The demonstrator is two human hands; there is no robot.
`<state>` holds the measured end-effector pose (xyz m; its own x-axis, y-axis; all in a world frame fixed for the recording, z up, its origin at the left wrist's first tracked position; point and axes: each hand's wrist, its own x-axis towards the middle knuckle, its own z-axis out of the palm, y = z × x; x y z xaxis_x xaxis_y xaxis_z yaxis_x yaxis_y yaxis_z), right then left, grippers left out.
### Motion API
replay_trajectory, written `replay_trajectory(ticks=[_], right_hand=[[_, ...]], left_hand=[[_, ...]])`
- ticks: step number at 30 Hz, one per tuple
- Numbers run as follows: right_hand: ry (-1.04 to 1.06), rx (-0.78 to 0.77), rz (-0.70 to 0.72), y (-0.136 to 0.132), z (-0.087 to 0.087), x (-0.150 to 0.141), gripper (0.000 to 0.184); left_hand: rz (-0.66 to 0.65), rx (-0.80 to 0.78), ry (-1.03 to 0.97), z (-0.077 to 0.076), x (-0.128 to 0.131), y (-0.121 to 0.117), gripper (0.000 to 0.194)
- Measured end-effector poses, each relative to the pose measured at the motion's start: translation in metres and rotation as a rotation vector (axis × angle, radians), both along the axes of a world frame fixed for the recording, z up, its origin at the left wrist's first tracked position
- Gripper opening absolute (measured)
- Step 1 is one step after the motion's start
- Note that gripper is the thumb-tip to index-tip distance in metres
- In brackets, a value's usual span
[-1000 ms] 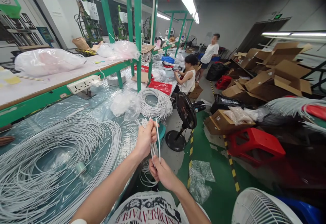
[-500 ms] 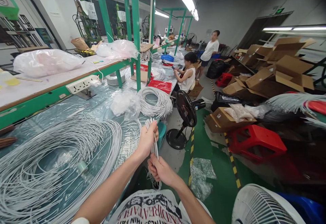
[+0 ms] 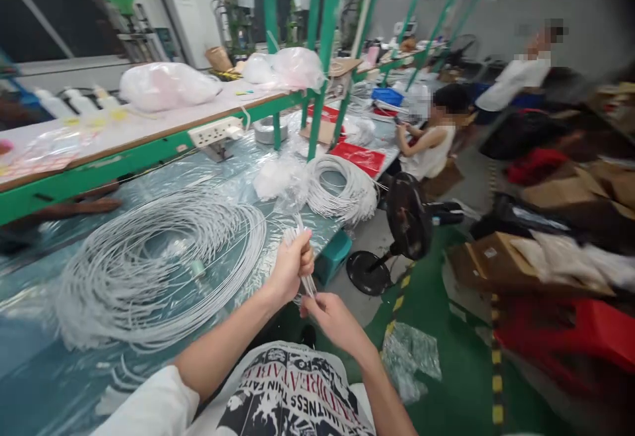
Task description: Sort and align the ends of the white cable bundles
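My left hand point(image 3: 292, 265) is closed in a fist round a small bundle of thin white wires point(image 3: 303, 276), held upright just off the bench edge. Just below it, my right hand point(image 3: 331, 315) pinches the lower part of the same wires between thumb and fingers. A big loose coil of white wire point(image 3: 159, 264) lies on the plastic-covered bench point(image 3: 59, 370) to the left of my hands. A smaller coil point(image 3: 342, 190) sits farther along the bench.
A green-framed shelf point(image 3: 114, 161) with a power strip point(image 3: 214, 133) and plastic bags runs above the bench. A black floor fan point(image 3: 404, 227) stands to the right. A seated person point(image 3: 430, 138) works farther along, another person point(image 3: 516, 79) stands behind. Cardboard boxes point(image 3: 501, 257) and a red stool point(image 3: 570, 343) fill the right.
The view has swung left, so the big coil sits nearer the middle. My right hand has slid lower and more to the right on the wires, away from my left fist.
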<state>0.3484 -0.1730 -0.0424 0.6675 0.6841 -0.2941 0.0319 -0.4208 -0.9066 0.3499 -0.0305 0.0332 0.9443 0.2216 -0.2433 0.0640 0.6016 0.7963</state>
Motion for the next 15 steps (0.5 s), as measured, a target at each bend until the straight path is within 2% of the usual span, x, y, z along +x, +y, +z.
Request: replay_trajectory(ticks=[2,5,8,11,15], right_hand=[[0.018,-0.071,0.150,-0.003,0.000,0.004,0.050],[0.072,-0.157,0.339,0.000,-0.003,0.016,0.047],[0.108,-0.138,0.533,0.024,-0.016,0.035,0.042],[0.203,-0.096,0.665,0.079,-0.046,0.052,0.033],[0.282,-0.178,0.657,0.181,-0.098,0.048,0.029]], left_hand=[[0.059,0.037,0.029,-0.006,-0.021,0.020,0.060],[0.091,0.105,0.103,-0.011,-0.068,0.050,0.059],[0.118,0.137,0.197,-0.007,-0.127,0.063,0.061],[0.223,0.108,0.255,-0.002,-0.185,0.062,0.059],[0.448,0.038,0.297,-0.001,-0.250,0.054,0.060]])
